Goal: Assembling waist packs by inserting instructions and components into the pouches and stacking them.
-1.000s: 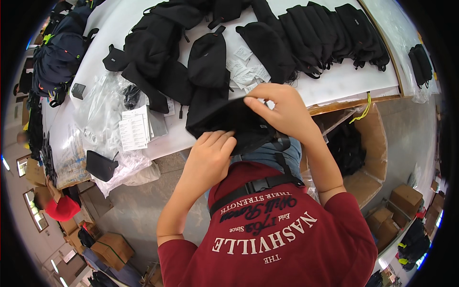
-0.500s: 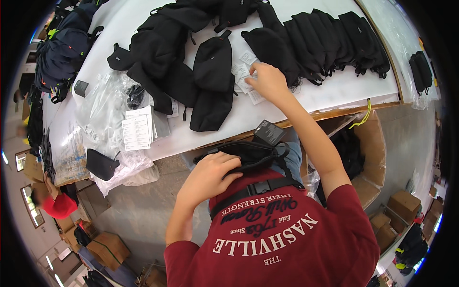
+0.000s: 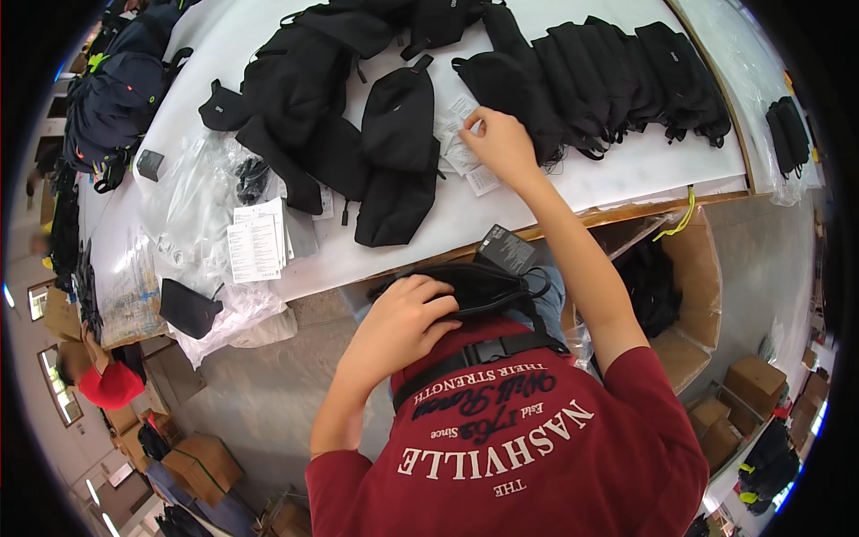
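My left hand (image 3: 407, 320) is curled over the edge of a black fabric pouch (image 3: 488, 288) at my waist, its fingertips inside the opening. A dark grey card tag (image 3: 506, 249) sticks up beside the pouch's far right end. Over the table, my right hand (image 3: 503, 143) pinches at a loose heap of small white labels (image 3: 456, 148); its thumb and forefinger are closed on the edge of one. Close to the labels lie a black pouch (image 3: 398, 121) on the left and another black pouch (image 3: 506, 94) on the right.
A row of black pouches (image 3: 626, 80) overlaps along the table's right side. Further left are clear plastic bags (image 3: 183, 215), printed white sheets (image 3: 255, 242) and a small black pouch (image 3: 190, 307). A cardboard box (image 3: 702, 295) stands below the table edge. A person in red (image 3: 112, 385) is far left.
My right thumb and forefinger have drawn together over the labels, and a few labels have shifted slightly. My left hand has moved a little to the right on the pouch.
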Available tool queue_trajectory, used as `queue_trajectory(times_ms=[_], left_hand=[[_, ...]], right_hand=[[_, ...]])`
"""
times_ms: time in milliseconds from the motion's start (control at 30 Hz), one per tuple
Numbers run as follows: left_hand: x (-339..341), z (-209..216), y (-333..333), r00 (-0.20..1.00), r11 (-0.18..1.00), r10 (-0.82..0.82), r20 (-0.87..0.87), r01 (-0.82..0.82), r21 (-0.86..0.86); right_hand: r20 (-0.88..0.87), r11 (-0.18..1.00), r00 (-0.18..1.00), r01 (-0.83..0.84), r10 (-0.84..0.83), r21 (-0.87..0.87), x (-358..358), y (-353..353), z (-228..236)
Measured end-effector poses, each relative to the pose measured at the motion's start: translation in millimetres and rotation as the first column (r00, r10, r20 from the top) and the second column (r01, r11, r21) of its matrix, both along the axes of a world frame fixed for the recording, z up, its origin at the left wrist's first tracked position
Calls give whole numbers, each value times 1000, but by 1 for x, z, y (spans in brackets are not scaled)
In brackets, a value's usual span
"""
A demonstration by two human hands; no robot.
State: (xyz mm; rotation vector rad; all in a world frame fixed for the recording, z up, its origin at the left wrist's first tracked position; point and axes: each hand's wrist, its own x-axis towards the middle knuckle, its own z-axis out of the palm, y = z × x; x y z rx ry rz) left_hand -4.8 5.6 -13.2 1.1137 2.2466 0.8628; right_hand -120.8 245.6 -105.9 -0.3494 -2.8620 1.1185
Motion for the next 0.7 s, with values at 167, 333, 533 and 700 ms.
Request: queue_trajectory(times_ms=[167,333,533,700], left_hand=[[1,-2,1,975,995,95,-203,-94,17],[2,-5,3,962,990,139,-235,-139,17],[-1,-10,5,949,978,208,-237,-203,48],[-1,-8,4,920,973,230,-316,-218,75]], right_hand=[[-199,992,977,91,-71,91,20,5,22],[-254,988,965,37,-73,-147,61,7,68],[-106,927,951,-306,289,-216,130,-18,92],[-166,939,948,-298,270,-174,145,-6,93]])
